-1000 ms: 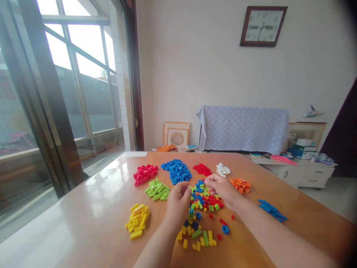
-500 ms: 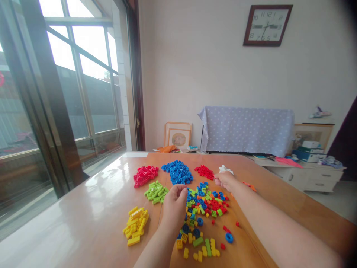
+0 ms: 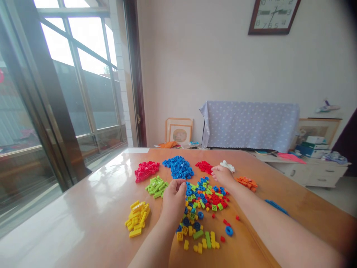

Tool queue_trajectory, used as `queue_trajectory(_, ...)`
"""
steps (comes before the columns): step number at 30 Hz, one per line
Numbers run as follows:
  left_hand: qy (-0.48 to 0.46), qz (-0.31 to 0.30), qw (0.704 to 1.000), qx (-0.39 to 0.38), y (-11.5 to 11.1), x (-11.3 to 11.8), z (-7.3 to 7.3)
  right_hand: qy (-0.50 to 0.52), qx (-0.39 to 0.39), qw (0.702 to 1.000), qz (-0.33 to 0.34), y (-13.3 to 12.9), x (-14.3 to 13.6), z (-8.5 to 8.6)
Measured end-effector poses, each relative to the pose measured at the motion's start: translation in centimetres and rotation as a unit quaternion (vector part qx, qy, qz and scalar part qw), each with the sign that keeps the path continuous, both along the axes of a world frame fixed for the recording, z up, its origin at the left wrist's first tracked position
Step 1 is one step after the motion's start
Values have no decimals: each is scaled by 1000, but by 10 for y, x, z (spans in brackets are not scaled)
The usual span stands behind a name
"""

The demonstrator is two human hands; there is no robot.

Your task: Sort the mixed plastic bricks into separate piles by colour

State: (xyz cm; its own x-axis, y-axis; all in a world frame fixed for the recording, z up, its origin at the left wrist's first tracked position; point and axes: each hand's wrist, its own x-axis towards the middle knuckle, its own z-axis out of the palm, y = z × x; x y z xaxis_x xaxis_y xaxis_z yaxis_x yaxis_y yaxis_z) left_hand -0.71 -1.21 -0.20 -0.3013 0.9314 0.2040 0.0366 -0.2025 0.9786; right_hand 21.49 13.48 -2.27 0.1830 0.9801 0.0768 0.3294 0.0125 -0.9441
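The right hand (image 3: 223,176), now clear of the mixed-colour plastic bricks (image 3: 204,200), has red plastic bricks (image 3: 203,166) beside its curled fingertips (left hand (image 3: 174,193) curled too; any pinch, I cannot tell).

Wall clock (image 3: 274,17), numerals on pale dial (image 3: 279,20): 3 at right, 8 at lower left, 7, 6 and 5 along bottom, 4 at lower right, blurred; 9 at left faint; 10 and 2 clipped by top edge of view
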Motion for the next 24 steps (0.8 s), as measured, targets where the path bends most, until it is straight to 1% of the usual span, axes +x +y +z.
queue_trajectory(3,11,6,1000,-5,1,-1,-1,-37,21,998,46,-23,-13,3)
queue_trajectory(4,15,5,1000,-7,1,-1,-3,-58,31,995,75,-31,-18,4)
queue_trajectory(5,19,4,1000,-8,2,-1,-5,-130,63,979,144,-40,-23,4)
queue_trajectory(6,22,2,1000,-7,3,-2,-7,-207,90,952,208,-49,-28,4)
queue_trajectory(7,26,1,1000,-6,4,-2,-9,-276,100,920,259,-58,-32,5)
queue_trajectory(8,29,2,1000,-6,5,-2,-11,-332,92,894,285,-67,-35,5)
queue_trajectory(9,35,2,999,-8,6,-2,-12,-377,80,874,297,-75,-37,5)
queue_trajectory(10,44,2,999,-12,6,-2,-13,-409,69,858,301,-84,-37,5)
queue_trajectory(12,70,-1,997,-25,6,-2,-14,-449,51,840,301,-98,-36,5)
queue_trajectory(16,129,-7,991,-37,8,0,-19,-472,35,826,306,-120,-25,9)
queue_trajectory(19,174,-26,984,-35,10,1,-26,-464,41,822,328,-134,-15,16)
queue_trajectory(22,228,-35,972,-42,11,1,-32,-436,66,826,351,-143,-5,25)
queue_trajectory(24,262,-34,963,-48,10,1,-33,-410,77,835,358,-145,1,29)
